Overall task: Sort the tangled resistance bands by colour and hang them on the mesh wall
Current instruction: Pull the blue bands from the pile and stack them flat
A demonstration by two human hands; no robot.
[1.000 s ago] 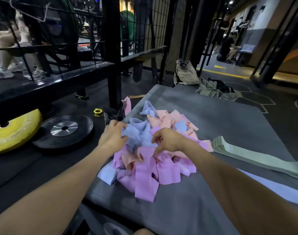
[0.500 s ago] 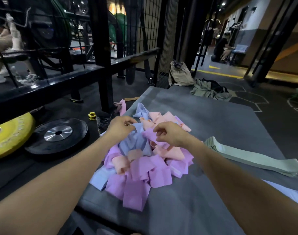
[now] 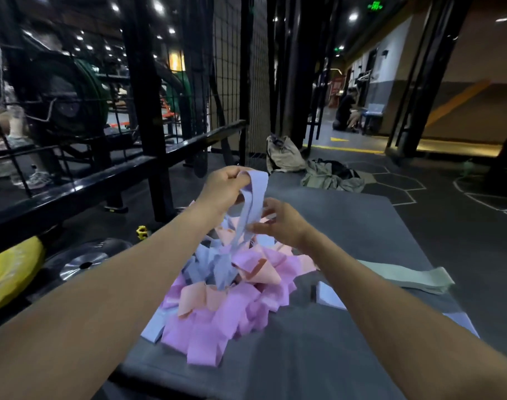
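Left hand [image 3: 222, 187] risen with blue band [image 3: 253, 203], grey mat [image 3: 347, 226], gym floor [image 3: 463, 226]

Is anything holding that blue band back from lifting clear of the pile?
Yes. The left hand grips the blue band at its top, but its lower end still runs into the tangled pile, under pink and peach loops. The right hand touches it partway down.
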